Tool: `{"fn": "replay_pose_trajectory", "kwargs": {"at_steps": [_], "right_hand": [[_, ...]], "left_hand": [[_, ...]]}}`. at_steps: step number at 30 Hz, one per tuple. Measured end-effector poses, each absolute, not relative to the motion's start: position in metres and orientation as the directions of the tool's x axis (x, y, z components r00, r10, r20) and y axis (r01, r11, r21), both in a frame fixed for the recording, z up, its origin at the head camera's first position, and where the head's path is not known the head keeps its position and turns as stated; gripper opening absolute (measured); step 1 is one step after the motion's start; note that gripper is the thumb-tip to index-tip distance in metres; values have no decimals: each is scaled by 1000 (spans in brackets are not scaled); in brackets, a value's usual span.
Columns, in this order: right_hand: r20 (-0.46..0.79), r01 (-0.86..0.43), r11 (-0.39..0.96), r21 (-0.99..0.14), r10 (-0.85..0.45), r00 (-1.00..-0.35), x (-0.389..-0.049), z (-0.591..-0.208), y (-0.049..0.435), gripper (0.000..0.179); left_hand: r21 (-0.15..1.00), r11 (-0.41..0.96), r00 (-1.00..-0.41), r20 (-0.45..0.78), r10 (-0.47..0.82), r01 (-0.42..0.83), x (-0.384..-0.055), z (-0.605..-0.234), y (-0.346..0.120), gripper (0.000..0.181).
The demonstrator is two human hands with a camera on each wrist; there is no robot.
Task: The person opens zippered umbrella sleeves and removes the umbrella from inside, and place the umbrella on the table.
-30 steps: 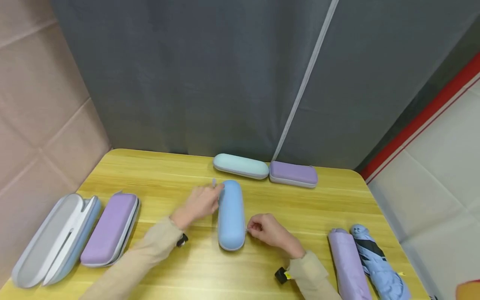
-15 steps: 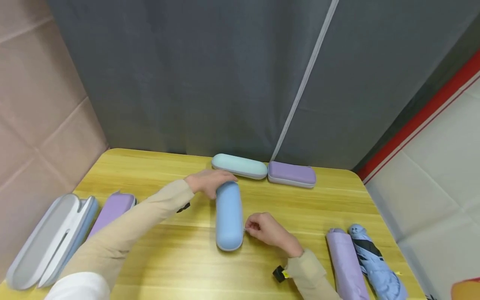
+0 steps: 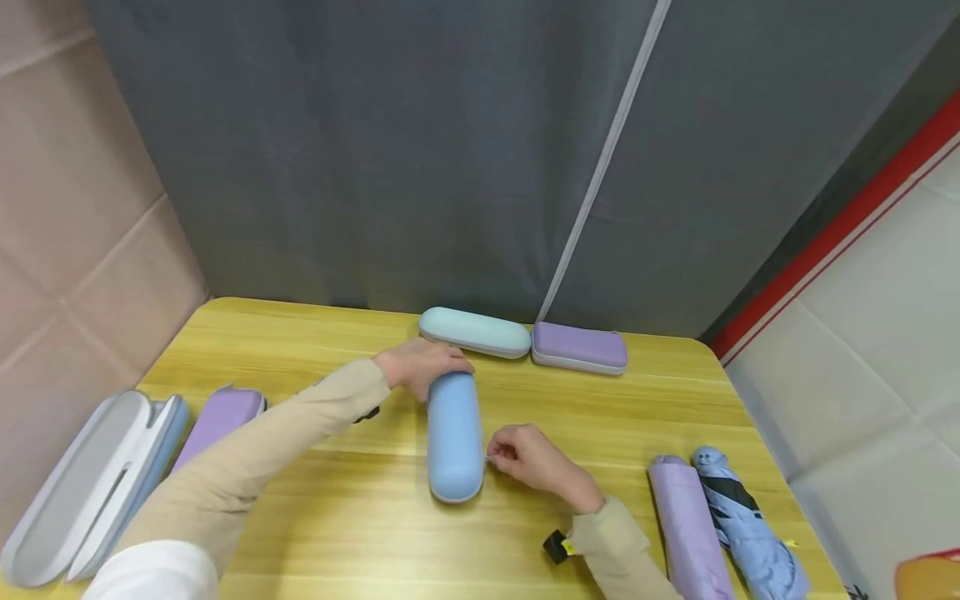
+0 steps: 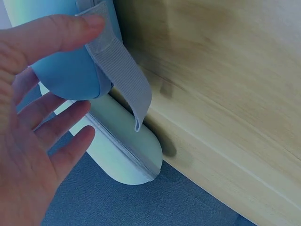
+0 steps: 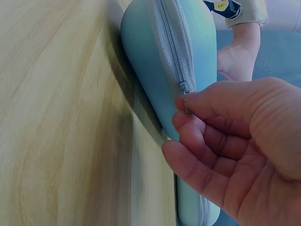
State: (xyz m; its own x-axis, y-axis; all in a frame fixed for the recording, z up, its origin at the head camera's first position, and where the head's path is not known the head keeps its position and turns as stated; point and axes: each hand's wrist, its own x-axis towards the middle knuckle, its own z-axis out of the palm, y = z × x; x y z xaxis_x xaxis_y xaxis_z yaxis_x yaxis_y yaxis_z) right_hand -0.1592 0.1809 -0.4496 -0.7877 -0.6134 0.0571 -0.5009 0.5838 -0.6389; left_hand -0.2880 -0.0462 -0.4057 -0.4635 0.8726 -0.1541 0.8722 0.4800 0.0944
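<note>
A rounded blue zippered hard case (image 3: 456, 442) lies lengthwise on the wooden table. At its far end my left hand (image 3: 423, 364) holds the case; in the left wrist view the thumb presses the base of a grey wrist strap (image 4: 126, 77), with the other fingers spread around the end. My right hand (image 3: 536, 460) is at the case's right side. Its thumb and index finger pinch the zipper pull, just below the slider (image 5: 183, 86), in the right wrist view. The zip (image 5: 170, 35) looks closed above the slider.
Behind the blue case lie a mint case (image 3: 476, 330) and a purple case (image 3: 579, 346) near the grey curtain (image 3: 375, 167). An opened case (image 3: 82, 487) and another purple case (image 3: 223, 417) are at left. Folded purple (image 3: 692, 529) and blue (image 3: 757, 533) umbrellas lie at right.
My left hand has moved from the case's left side to its far end and taken hold there. The right hand has stayed at the zipper pull.
</note>
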Motion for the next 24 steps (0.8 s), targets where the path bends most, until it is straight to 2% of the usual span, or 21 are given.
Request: {"fn": "replay_pose_trajectory", "kwargs": {"at_steps": [12, 24], "right_hand": [[69, -508, 572, -644, -617, -784, -158, -449, 182, 5], [91, -504, 594, -627, -587, -805, -148, -446, 193, 5]], "left_hand": [[59, 456, -448, -114, 887, 888, -289, -413, -49, 74], [138, 525, -517, -89, 851, 840, -283, -420, -66, 72]]}}
